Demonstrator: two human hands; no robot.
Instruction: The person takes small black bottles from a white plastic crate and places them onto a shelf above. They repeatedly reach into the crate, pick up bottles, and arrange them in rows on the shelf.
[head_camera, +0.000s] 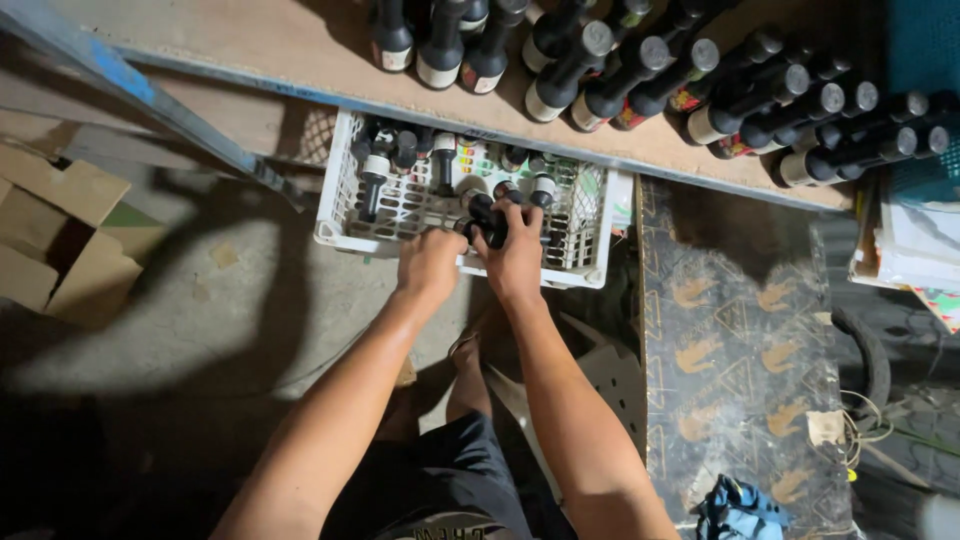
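Reaching down into the white plastic lattice crate (590, 215) on the grey concrete floor (210, 310), you close your right hand (515, 260) around a dark glass bottle with a grey cap (487, 213). Your left hand (428, 265) is curled at the crate's near rim, just beside the right; what it grips I cannot tell. More dark bottles (640, 75) lie on the wooden table (310, 50) above the crate.

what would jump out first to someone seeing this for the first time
Both hands, the left hand and the right hand, reach into a white plastic crate on the floor and grip dark bottles at its near edge. Above the crate, many more dark capped bottles lie crowded on a wooden board.
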